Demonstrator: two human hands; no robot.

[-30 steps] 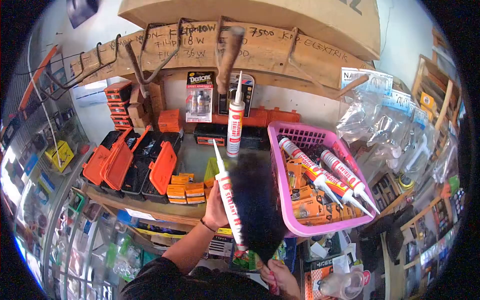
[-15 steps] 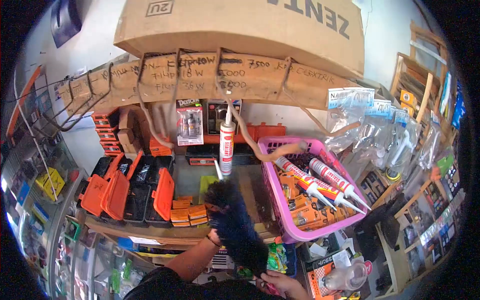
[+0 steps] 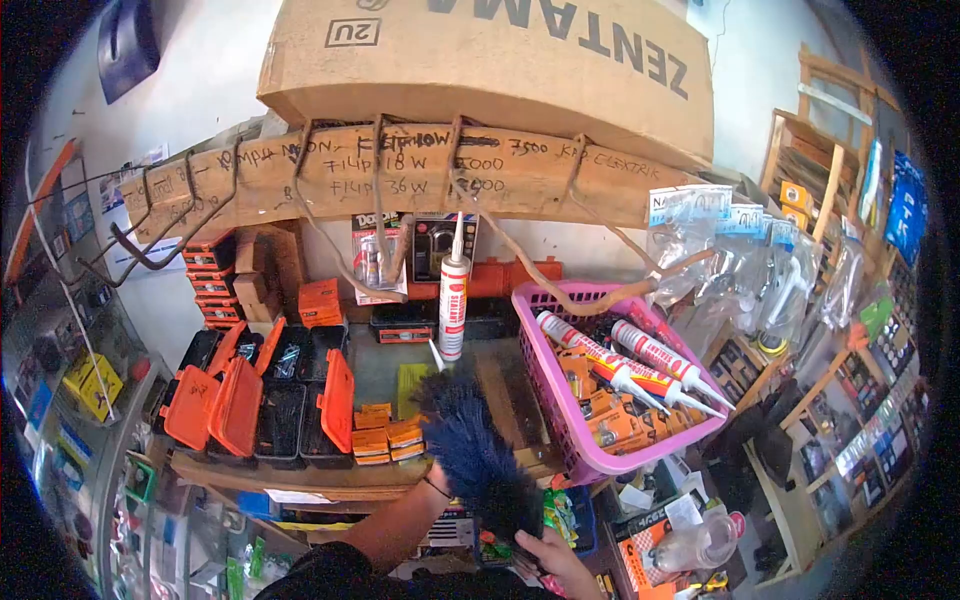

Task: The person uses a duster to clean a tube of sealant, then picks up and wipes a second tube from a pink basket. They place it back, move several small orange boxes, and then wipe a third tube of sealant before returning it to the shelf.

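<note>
A dark blue fluffy duster [image 3: 470, 440] slants across the lower middle, its tip beside an upright sealant tube [image 3: 453, 310] on the shelf. My right hand [image 3: 555, 560] is closed around the duster's lower end. Behind the duster's left edge is my left hand [image 3: 440, 482], with a thin band at the wrist; its fingers are hidden. Small orange boxes [image 3: 371, 442] are stacked just left of the duster. To the right, a pink basket [image 3: 640, 462] holds several sealant tubes and orange packets.
Open black organisers with orange lids [image 3: 236, 405] stand on the shelf's left. Metal hooks stick out from a wooden beam [image 3: 250, 180] under a large cardboard box [image 3: 500, 75]. Plastic bags [image 3: 735, 270] hang at the right; a clear plastic cup [image 3: 715, 540] is lower right.
The view has shifted slightly, so the beam and cardboard box sit lower. The duster stays beside the upright tube, with its blue fibres now clearer. My right hand keeps its hold.
</note>
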